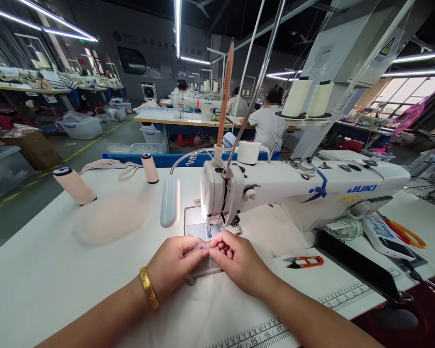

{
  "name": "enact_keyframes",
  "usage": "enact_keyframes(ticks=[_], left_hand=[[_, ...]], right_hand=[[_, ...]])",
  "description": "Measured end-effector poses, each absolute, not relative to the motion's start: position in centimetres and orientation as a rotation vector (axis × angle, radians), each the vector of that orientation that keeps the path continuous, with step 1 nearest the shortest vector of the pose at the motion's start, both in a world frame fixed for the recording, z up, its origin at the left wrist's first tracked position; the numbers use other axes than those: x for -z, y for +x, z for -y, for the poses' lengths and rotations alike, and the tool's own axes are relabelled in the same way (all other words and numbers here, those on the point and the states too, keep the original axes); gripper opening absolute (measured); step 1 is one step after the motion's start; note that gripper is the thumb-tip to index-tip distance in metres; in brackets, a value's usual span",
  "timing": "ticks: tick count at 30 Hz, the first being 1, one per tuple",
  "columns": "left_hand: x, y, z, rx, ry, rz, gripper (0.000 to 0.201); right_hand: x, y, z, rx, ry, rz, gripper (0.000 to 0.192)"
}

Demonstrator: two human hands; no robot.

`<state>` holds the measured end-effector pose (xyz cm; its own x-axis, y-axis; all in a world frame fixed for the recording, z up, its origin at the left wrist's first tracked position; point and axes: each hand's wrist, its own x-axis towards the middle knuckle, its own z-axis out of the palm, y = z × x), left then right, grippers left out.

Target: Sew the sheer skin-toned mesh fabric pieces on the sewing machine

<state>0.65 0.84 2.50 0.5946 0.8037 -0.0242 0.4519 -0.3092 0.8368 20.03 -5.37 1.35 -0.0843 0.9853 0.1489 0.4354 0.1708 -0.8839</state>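
Note:
My left hand, with a gold bangle at the wrist, pinches a thin, sheer pale fabric between thumb and fingers. Meeting it fingertip to fingertip, my right hand is closed on the same fabric. Both hands are just in front of the presser foot of a white sewing machine. The fabric edge between the fingertips is mostly hidden. More pale fabric lies under the machine arm.
Red-handled thread snips lie right of my right hand, beside a black phone-like slab. Peach thread cones and a pale fabric piece are at the left. A lamp hangs near the needle. Coworkers sit beyond.

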Motion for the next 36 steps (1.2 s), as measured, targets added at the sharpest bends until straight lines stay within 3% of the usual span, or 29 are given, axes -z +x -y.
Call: enact_keyframes(ticks=[12, 18, 36], left_hand=[[-2.2, 0.9, 0.0, -0.472, 1.865, -1.036, 0.034], [-2.4, 1.2, 0.3, -0.699, 2.080, -1.000, 0.025], [-2.5, 1.6, 0.3, -0.527, 1.749, -0.966, 0.022]], right_hand=[[-1.0, 20.0, 5.6, -0.519, -1.361, 1.816, 0.014], [-0.6, 20.1, 5.5, -0.400, -1.314, 1.863, 0.016], [-0.7, 20.0, 5.6, -0.455, -1.330, 1.856, 0.016]])
